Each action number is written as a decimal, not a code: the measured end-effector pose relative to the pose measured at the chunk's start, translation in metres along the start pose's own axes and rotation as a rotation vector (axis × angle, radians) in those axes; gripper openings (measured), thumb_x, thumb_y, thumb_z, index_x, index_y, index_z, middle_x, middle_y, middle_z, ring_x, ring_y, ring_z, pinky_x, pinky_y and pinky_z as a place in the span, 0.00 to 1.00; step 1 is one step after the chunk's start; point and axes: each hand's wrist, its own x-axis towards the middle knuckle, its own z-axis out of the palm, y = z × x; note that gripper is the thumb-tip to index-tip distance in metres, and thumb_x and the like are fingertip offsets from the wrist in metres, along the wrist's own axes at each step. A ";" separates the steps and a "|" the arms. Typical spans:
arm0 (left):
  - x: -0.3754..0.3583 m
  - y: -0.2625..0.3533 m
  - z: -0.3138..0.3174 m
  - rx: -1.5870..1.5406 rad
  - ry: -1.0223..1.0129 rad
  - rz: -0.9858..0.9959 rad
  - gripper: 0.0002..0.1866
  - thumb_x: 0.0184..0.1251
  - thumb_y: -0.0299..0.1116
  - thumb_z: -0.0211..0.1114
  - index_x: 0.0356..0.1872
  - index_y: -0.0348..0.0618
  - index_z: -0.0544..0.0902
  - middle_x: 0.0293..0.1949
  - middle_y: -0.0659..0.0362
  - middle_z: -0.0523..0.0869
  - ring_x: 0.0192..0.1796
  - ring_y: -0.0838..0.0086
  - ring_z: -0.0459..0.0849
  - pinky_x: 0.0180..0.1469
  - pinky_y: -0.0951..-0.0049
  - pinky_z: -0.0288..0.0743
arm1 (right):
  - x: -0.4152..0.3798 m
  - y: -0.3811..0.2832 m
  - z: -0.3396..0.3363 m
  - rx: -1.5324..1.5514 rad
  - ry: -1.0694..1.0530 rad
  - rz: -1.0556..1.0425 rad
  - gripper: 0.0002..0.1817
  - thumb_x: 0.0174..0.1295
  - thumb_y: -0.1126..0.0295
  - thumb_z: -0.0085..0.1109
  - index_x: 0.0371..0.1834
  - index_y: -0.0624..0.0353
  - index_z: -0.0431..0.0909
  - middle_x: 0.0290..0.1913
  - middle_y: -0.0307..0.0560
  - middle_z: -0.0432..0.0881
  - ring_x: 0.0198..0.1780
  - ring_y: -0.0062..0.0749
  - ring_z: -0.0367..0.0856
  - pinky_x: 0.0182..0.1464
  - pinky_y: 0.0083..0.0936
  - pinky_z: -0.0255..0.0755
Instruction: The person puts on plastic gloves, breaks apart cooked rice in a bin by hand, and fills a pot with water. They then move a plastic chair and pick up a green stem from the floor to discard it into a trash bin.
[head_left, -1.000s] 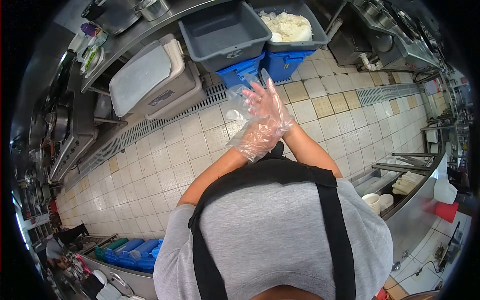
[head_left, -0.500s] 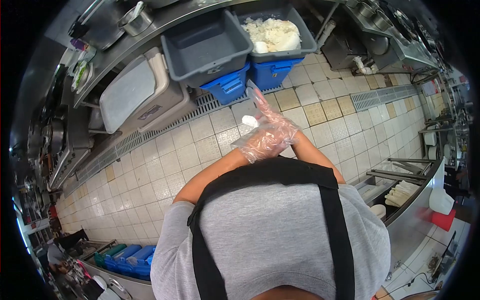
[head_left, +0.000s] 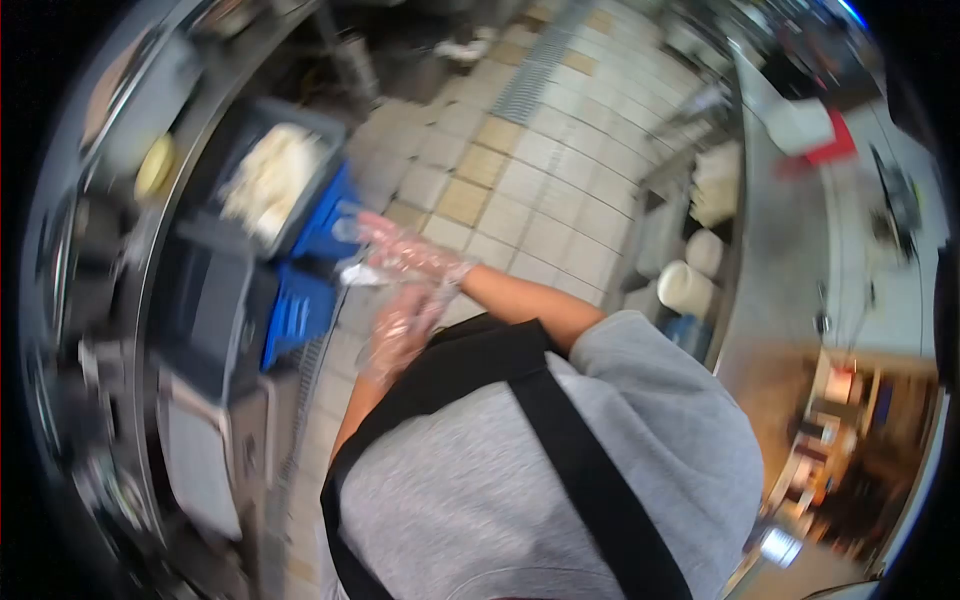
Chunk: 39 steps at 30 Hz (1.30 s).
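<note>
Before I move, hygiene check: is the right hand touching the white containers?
Apart: the head view shows floor tiles between the right hand and white containers.

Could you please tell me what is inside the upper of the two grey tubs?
The upper grey tub holds a whitish, lumpy heap, too blurred to identify. Whatever lies beneath the heap, including the tub's floor there, is covered and cannot be seen.

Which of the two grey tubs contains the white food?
The tub higher in the picture: white food lies piled in it, while the lower tub shows bare grey inside.
</note>
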 end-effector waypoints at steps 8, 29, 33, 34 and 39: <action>0.078 -0.056 -0.029 -0.817 0.204 -0.353 0.26 0.64 0.42 0.63 0.59 0.40 0.70 0.48 0.58 0.75 0.47 0.72 0.74 0.48 0.71 0.70 | -0.027 -0.015 -0.050 0.440 0.064 -0.152 0.42 0.63 0.40 0.46 0.75 0.46 0.42 0.63 0.48 0.67 0.47 0.32 0.76 0.45 0.33 0.72; 0.173 -0.113 -0.123 -0.629 0.477 0.053 0.15 0.63 0.41 0.63 0.43 0.40 0.78 0.30 0.61 0.77 0.38 0.73 0.76 0.44 0.73 0.71 | 0.091 -0.050 -0.028 0.508 0.366 -0.347 0.44 0.57 0.28 0.36 0.74 0.35 0.42 0.74 0.45 0.46 0.67 0.56 0.60 0.62 0.55 0.62; 0.159 -0.088 -0.164 -0.092 -0.119 0.480 0.22 0.57 0.49 0.65 0.45 0.43 0.80 0.34 0.51 0.83 0.39 0.61 0.82 0.43 0.64 0.75 | 0.140 -0.040 -0.033 0.612 0.362 -0.398 0.43 0.58 0.30 0.41 0.74 0.33 0.42 0.71 0.40 0.52 0.66 0.55 0.61 0.58 0.58 0.65; 0.161 -0.081 -0.165 -0.088 -0.097 0.461 0.22 0.57 0.49 0.65 0.45 0.43 0.80 0.34 0.51 0.83 0.39 0.61 0.82 0.43 0.64 0.75 | 0.156 -0.038 -0.034 0.613 0.338 -0.379 0.43 0.58 0.30 0.41 0.74 0.33 0.42 0.71 0.40 0.52 0.66 0.55 0.61 0.58 0.58 0.65; 0.181 -0.098 -0.147 0.129 -0.220 0.354 0.15 0.61 0.44 0.58 0.40 0.45 0.82 0.35 0.48 0.83 0.38 0.52 0.82 0.40 0.56 0.74 | 0.221 -0.044 -0.036 0.714 0.379 -0.257 0.41 0.59 0.32 0.43 0.72 0.35 0.46 0.67 0.41 0.55 0.63 0.58 0.63 0.57 0.66 0.60</action>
